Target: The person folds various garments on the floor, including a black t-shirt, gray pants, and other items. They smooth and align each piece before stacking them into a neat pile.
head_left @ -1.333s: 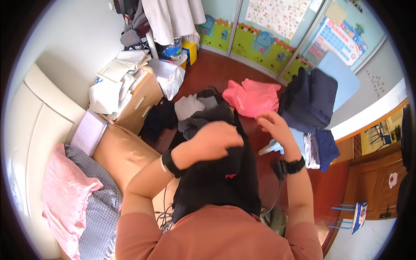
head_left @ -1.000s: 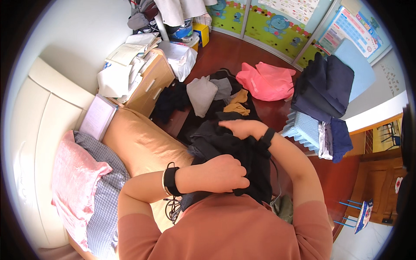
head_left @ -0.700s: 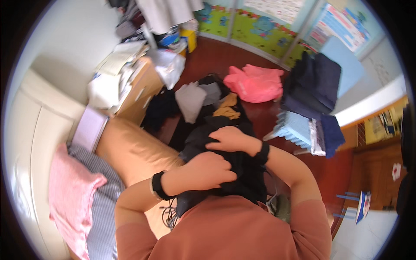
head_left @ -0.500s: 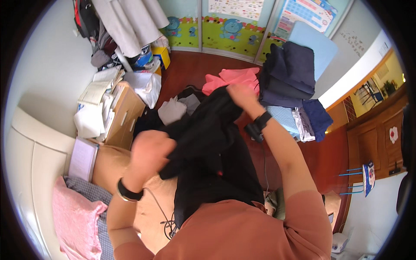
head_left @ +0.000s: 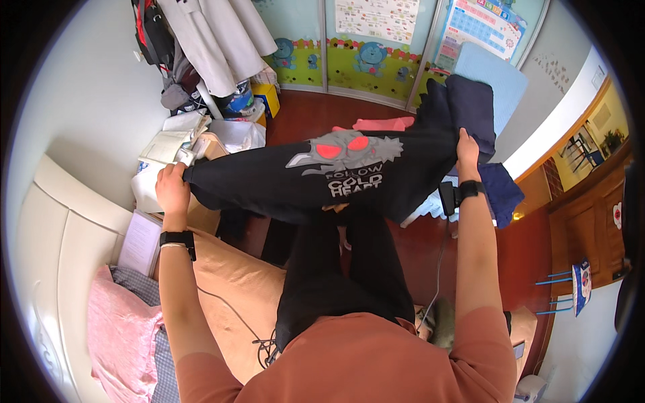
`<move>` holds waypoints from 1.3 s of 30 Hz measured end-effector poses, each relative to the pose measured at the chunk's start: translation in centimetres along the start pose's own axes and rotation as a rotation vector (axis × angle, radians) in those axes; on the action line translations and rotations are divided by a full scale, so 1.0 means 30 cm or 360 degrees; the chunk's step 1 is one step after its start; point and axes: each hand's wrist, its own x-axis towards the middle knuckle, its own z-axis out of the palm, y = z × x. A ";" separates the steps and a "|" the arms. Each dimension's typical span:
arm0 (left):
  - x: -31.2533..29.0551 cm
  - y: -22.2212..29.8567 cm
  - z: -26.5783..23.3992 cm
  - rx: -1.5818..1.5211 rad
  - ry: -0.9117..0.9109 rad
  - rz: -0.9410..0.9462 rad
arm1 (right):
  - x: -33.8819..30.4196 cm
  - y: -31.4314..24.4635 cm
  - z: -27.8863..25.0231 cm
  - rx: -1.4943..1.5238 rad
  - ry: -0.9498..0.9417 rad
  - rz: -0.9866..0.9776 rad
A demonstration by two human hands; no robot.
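Observation:
A black shirt (head_left: 252, 178) hangs stretched wide in front of me, its grey and red animal print and pale lettering showing. One end of the cloth is pinched in my left hand (head_left: 173, 190), near the stack of papers. My right hand (head_left: 466, 152) grips the other end, close to the dark folded clothes (head_left: 472, 101). Both arms reach forward, each with a black band on the wrist. Behind the shirt, only the top edge of a pink garment (head_left: 383, 124) shows; the clothes beside it are mostly hidden.
Papers (head_left: 161, 148) lie on a wooden cabinet at the left. The bed (head_left: 235, 275) has a tan cover, a pink pillow (head_left: 121, 329) and a cable (head_left: 269, 348). Blue and navy clothes (head_left: 504, 191) lie at the right, and a light-coloured coat (head_left: 215, 47) hangs far left.
The black shirt was bunched between my hands and is now spread out sideways with its print visible. My left hand moved left and forward, my right hand moved right.

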 end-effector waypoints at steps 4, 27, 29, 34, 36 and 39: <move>0.051 -0.027 0.006 -0.0048 -0.0068 -0.0164 | 0.026 -0.039 0.027 0.0593 -0.0232 0.0100; -0.772 0.103 0.203 -0.0736 -0.2358 -0.0617 | -0.556 0.636 -0.377 -0.0581 -0.1399 0.0517; -0.792 0.177 0.240 -0.1110 -0.2816 -0.1245 | -0.586 0.607 -0.305 -0.0800 -0.1447 0.0734; -0.897 0.305 0.284 -0.1747 -0.2526 -0.1775 | -0.705 0.632 -0.226 -0.0699 -0.1715 0.1440; -0.926 0.322 0.320 -0.1963 -0.2388 -0.1979 | -0.729 0.664 -0.223 -0.0687 -0.1755 0.1450; -0.940 0.343 0.391 -0.2018 -0.2243 -0.2118 | -0.741 0.696 -0.222 -0.0780 -0.1675 0.1520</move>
